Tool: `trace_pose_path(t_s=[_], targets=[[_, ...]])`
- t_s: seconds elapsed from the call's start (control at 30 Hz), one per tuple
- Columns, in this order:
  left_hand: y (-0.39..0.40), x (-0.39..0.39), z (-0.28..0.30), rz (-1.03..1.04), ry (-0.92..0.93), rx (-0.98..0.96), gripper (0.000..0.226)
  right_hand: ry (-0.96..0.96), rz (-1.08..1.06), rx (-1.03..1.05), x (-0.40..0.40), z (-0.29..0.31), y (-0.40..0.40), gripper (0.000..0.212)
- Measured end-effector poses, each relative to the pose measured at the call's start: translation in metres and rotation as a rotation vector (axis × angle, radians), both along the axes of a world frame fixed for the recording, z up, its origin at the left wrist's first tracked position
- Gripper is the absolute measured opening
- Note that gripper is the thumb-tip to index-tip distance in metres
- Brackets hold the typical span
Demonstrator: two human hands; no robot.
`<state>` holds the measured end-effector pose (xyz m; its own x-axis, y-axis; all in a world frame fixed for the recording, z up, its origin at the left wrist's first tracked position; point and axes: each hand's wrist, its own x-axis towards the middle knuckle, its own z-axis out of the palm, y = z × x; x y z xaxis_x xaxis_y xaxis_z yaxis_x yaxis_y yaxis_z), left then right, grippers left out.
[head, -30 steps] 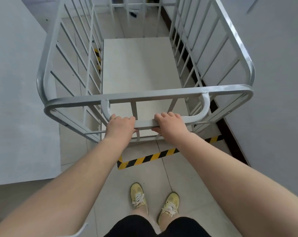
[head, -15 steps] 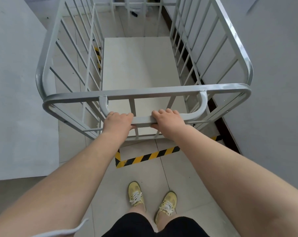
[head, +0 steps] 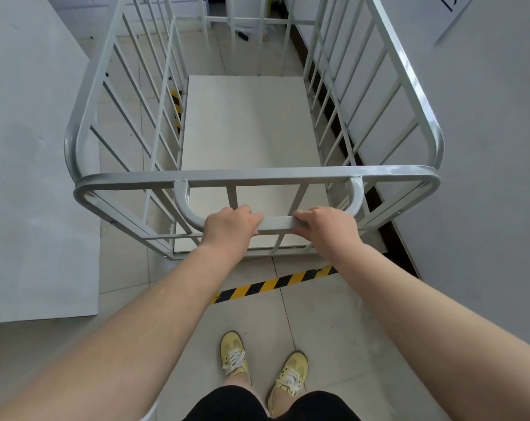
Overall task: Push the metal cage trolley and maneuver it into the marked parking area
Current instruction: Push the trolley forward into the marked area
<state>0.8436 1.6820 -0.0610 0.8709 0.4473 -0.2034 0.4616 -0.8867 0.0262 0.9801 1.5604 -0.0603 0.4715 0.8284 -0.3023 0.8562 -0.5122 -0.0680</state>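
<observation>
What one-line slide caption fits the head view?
Both hands, left hand and right hand, grip the cage trolley handle, just past the yellow-black floor tape.

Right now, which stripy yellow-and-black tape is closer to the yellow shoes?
The strip on the floor behind the trolley, just ahead of the shoes. The other strip runs along the trolley's left side, behind its bars.

Person is wearing pale yellow lace-up sneakers: left sneaker [head: 234,354], right sneaker [head: 290,378], both with white laces and darker yellow panels. Black shorts [head: 268,404] are showing at the bottom edge. Both forearms are bare, no sleeves, watch or gloves showing.
</observation>
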Motion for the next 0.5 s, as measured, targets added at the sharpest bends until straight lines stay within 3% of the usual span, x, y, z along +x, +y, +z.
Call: trace_pose_path(t_s=[0.4, 0.5], targets=[[-0.004, 0.002, 0.003, 0.057, -0.004, -0.003, 0.024, 0.062, -0.041, -0.127, 0.0, 0.01, 0.011, 0.028], [-0.008, 0.0, 0.002, 0.066, -0.014, -0.011, 0.027, 0.026, -0.031, -0.074, -0.005, 0.009, 0.006, 0.028]])
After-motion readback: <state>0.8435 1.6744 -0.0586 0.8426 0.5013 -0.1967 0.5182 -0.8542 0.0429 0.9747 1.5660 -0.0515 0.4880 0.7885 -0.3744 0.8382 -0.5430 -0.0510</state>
